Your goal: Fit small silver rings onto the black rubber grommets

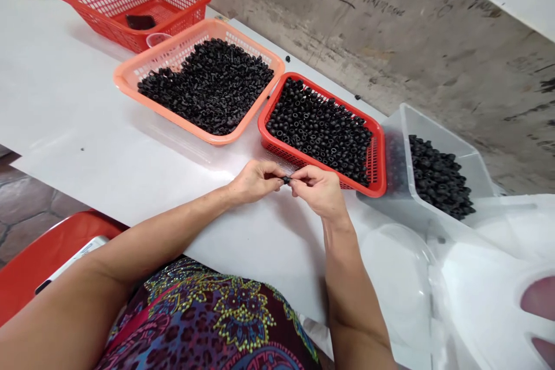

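Note:
Between the fingertips of both hands is a small black plastic part, held just above the white tabletop. My left hand pinches it from the left, and my right hand pinches it from the right. Fingers cover most of the part, so its exact shape is hidden. Right behind the hands stands a red basket of black ring-shaped pieces. To its left, an orange basket holds a heap of smaller black pieces.
A clear plastic bin with black parts stands at the right. Another red basket with a dark object inside sits at the far left. A concrete wall bounds the table's back. A red chair is at lower left.

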Tool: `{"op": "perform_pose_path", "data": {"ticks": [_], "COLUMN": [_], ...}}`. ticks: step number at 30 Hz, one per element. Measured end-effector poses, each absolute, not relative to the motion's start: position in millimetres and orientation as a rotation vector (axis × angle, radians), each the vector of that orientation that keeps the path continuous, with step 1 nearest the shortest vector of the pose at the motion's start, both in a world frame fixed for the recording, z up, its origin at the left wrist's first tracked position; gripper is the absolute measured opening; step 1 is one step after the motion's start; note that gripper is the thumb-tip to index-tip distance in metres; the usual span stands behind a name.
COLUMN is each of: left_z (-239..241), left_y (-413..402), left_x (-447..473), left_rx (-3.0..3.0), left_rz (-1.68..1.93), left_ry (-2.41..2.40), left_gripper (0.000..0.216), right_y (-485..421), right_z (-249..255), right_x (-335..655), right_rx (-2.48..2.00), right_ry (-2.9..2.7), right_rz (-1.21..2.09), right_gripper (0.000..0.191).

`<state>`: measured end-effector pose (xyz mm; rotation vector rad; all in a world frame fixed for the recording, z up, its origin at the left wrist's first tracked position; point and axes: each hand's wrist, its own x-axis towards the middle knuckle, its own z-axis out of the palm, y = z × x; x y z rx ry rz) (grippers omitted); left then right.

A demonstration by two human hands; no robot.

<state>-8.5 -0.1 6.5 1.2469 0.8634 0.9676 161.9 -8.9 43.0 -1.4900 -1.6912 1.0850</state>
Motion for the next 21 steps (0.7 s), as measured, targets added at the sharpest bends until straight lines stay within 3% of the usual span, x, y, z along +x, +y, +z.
{"op": "perform_pose_path", "data": {"ticks": [3, 9, 13, 16, 21], "left_z": [6.9, 2.6, 3.1, 3.7, -4.6], "left_y": [0.5, 0.7, 1.5, 1.6, 1.6], "left_x": [-9.7, -7.6, -8.2, -9.4, -8.7], "left_rx": [1.246, 1.328, 1.407, 1.514, 1.676], "left_rz": [0.916, 0.942, 0.923, 0.950, 1.121], "left_ry": [0.905, 0.958, 0.879, 0.824, 0.800], "left_gripper": [0.009, 0.013, 0.014, 0.013, 0.010], "right_y": [-6.4, -11.4, -6.0, 1.4, 5.1], "right_z": [37.6, 32.2, 32.9, 29.1, 18.5], "right_x": [159.9, 149.9, 157.3, 167.3, 172.9], "right_rx": [-1.478, -1.449, -1.421, -1.275, -1.079], "right_ry": [-1.659, -1.935, -1.700, -1.455, -1.339], "right_rz": [1.130, 0.707, 1.173, 1.584, 1.875], "right_gripper": [0.006, 0.011, 0.006, 0.019, 0.032]}}
